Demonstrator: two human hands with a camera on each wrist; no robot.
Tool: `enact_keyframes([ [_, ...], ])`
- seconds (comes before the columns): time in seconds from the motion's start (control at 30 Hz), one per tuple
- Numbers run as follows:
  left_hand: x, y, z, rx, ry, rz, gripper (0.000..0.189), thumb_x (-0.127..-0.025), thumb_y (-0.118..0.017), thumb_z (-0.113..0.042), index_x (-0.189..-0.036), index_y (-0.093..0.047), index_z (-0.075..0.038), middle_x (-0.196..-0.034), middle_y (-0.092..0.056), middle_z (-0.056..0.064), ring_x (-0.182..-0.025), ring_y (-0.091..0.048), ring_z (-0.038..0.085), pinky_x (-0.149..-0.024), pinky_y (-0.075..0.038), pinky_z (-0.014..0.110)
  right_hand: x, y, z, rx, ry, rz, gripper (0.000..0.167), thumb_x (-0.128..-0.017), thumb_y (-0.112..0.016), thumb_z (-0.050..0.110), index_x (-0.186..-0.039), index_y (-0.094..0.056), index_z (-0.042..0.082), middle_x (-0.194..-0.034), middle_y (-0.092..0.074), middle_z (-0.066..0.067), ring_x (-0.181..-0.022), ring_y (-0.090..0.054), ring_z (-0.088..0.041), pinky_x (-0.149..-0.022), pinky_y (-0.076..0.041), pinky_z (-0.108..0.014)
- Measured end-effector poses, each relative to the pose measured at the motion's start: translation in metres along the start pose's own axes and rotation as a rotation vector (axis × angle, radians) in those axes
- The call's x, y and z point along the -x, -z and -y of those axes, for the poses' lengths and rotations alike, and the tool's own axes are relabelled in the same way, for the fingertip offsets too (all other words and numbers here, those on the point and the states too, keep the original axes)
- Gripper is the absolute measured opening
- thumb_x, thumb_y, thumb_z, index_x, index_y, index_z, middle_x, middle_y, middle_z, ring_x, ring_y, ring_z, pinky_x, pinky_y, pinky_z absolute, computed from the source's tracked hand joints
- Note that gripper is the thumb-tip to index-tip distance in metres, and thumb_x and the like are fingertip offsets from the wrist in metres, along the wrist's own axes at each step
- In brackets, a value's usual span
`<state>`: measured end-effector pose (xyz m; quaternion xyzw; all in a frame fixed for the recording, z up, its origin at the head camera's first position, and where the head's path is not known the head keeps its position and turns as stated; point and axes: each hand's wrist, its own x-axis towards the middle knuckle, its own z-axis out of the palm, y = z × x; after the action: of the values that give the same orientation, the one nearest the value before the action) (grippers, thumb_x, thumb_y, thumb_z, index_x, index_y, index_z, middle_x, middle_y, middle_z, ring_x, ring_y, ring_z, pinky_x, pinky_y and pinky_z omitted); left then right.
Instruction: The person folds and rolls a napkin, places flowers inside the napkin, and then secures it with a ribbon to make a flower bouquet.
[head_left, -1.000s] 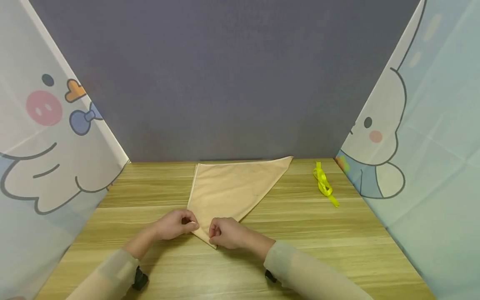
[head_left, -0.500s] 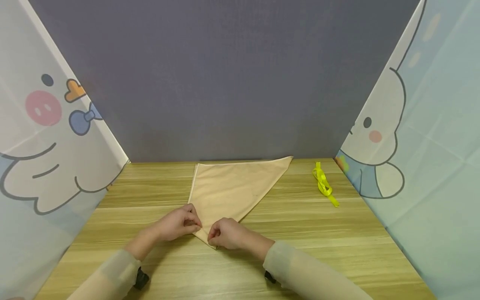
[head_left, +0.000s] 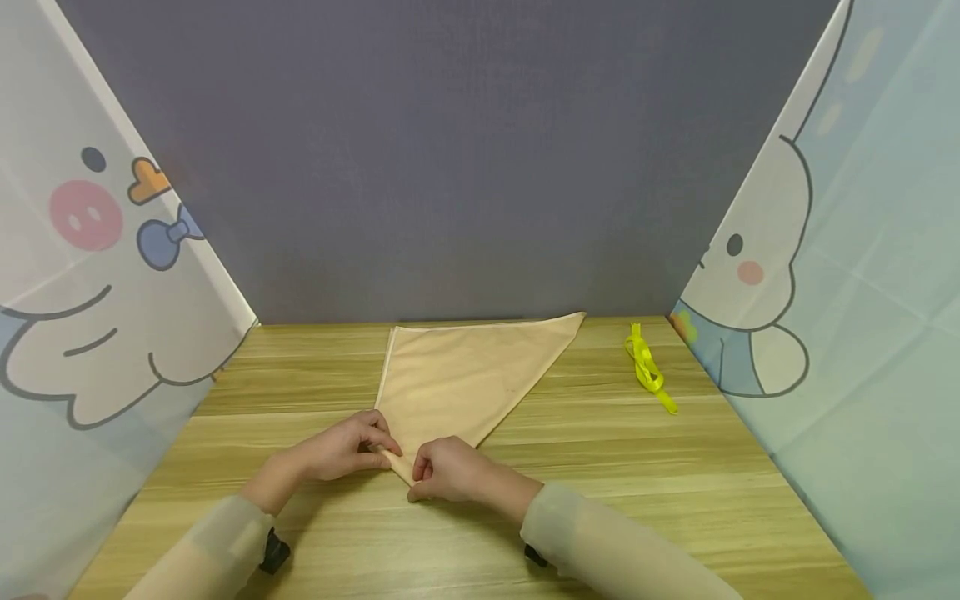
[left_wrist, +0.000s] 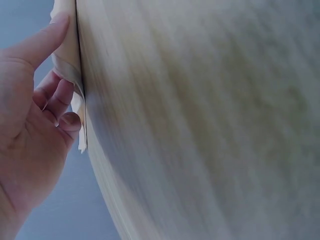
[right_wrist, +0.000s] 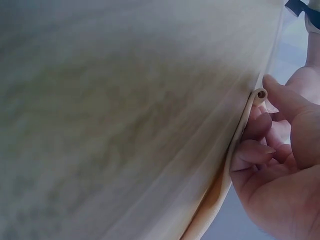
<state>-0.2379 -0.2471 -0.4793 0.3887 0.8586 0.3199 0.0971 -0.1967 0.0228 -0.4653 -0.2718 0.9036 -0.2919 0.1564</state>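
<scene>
Cloth point(head_left: 457, 375) on table point(head_left: 637, 454); ribbon point(head_left: 647, 368) right of cloth; panel point(head_left: 465, 167) behind both.

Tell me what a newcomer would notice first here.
Probably the bright yellow ribbon, lying looped on the right side of the wooden table. Next comes the peach cloth in the middle, its near edge rolled, with the left hand and the right hand both gripping it there. The white cartoon figures on the side panels also stand out, one left and one right of the dark back panel.
</scene>
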Motion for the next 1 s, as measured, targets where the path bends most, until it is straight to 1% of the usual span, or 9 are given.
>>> enact_keyframes([
  [0.07, -0.001, 0.0, 0.0, 0.001, 0.003, -0.003, 0.016, -0.103, -0.079, -0.029, -0.116, -0.085, -0.023, -0.111, -0.064, -0.006, -0.101, -0.057, 0.006, -0.086, -0.052, 0.025, 0.0, 0.0, 0.0, 0.013, -0.007, -0.008, 0.025, -0.088, -0.094, 0.031, -0.086, -0.071, 0.023, -0.071, -0.061, 0.017, -0.066, -0.054, 0.002, -0.065, -0.047, -0.017],
  [0.17, -0.002, -0.001, 0.001, 0.002, 0.006, -0.007, 0.016, -0.103, -0.078, -0.031, -0.115, -0.085, -0.024, -0.11, -0.065, -0.007, -0.101, -0.057, 0.006, -0.086, -0.051, 0.025, -0.001, -0.001, -0.001, 0.021, -0.007, -0.014, 0.024, -0.089, -0.094, 0.03, -0.087, -0.071, 0.022, -0.073, -0.061, 0.016, -0.067, -0.054, 0.002, -0.066, -0.048, -0.017],
  [0.37, -0.004, -0.002, 0.001, 0.012, 0.013, -0.021, 0.014, -0.104, -0.076, -0.03, -0.113, -0.086, -0.025, -0.108, -0.065, -0.008, -0.103, -0.056, 0.004, -0.088, -0.05, 0.025, -0.001, 0.0, -0.006, 0.022, 0.045, -0.024, 0.011, -0.097, -0.085, 0.024, -0.091, -0.077, 0.019, -0.076, -0.063, 0.016, -0.069, -0.054, 0.004, -0.069, -0.048, -0.015],
  [0.47, -0.005, -0.003, 0.001, 0.005, 0.015, -0.038, 0.014, -0.105, -0.074, -0.029, -0.111, -0.085, -0.025, -0.108, -0.064, -0.008, -0.105, -0.057, 0.005, -0.09, -0.051, 0.026, -0.001, 0.001, -0.01, -0.005, 0.054, -0.037, 0.008, -0.1, -0.082, 0.022, -0.093, -0.08, 0.017, -0.078, -0.066, 0.015, -0.07, -0.054, 0.005, -0.069, -0.049, -0.015],
  [0.57, -0.007, -0.004, 0.001, 0.011, 0.037, -0.047, 0.014, -0.107, -0.071, -0.028, -0.108, -0.085, -0.025, -0.11, -0.065, -0.009, -0.107, -0.058, 0.004, -0.093, -0.052, 0.027, 0.0, 0.001, -0.014, -0.055, 0.037, -0.042, 0.008, -0.101, -0.08, 0.02, -0.095, -0.081, 0.015, -0.078, -0.068, 0.015, -0.069, -0.055, 0.005, -0.067, -0.05, -0.015],
  [0.67, -0.009, -0.005, 0.001, 0.052, 0.064, -0.047, 0.014, -0.109, -0.07, -0.027, -0.105, -0.083, -0.024, -0.11, -0.069, -0.008, -0.106, -0.06, 0.004, -0.092, -0.053, 0.027, 0.001, 0.001, -0.016, -0.111, 0.004, -0.044, 0.009, -0.102, -0.079, 0.019, -0.094, -0.081, 0.015, -0.077, -0.068, 0.014, -0.068, -0.055, 0.003, -0.066, -0.049, -0.017],
  [0.83, -0.013, -0.007, 0.002, 0.118, 0.103, -0.039, 0.014, -0.109, -0.069, -0.023, -0.104, -0.082, -0.021, -0.105, -0.073, -0.006, -0.099, -0.063, 0.004, -0.086, -0.053, 0.025, 0.003, 0.003, -0.017, -0.148, -0.019, -0.045, 0.01, -0.101, -0.079, 0.016, -0.092, -0.082, 0.014, -0.074, -0.066, 0.014, -0.067, -0.054, 0.001, -0.064, -0.048, -0.018],
  [0.93, -0.015, -0.008, 0.003, 0.167, 0.133, -0.03, 0.009, -0.109, -0.069, -0.02, -0.108, -0.078, -0.019, -0.102, -0.073, -0.004, -0.094, -0.063, 0.003, -0.082, -0.053, 0.024, 0.004, 0.005, -0.017, -0.198, -0.023, -0.03, 0.005, -0.102, -0.078, 0.014, -0.098, -0.078, 0.013, -0.072, -0.065, 0.011, -0.064, -0.055, -0.001, -0.061, -0.047, -0.019],
  [1.0, -0.016, -0.009, 0.004, 0.203, 0.135, -0.028, 0.006, -0.109, -0.069, -0.018, -0.109, -0.075, -0.015, -0.1, -0.072, -0.001, -0.09, -0.062, 0.004, -0.08, -0.053, 0.024, 0.005, 0.007, -0.017, -0.243, -0.031, -0.02, 0.005, -0.102, -0.077, 0.011, -0.099, -0.074, 0.015, -0.07, -0.064, 0.008, -0.061, -0.057, -0.003, -0.058, -0.046, -0.019],
])
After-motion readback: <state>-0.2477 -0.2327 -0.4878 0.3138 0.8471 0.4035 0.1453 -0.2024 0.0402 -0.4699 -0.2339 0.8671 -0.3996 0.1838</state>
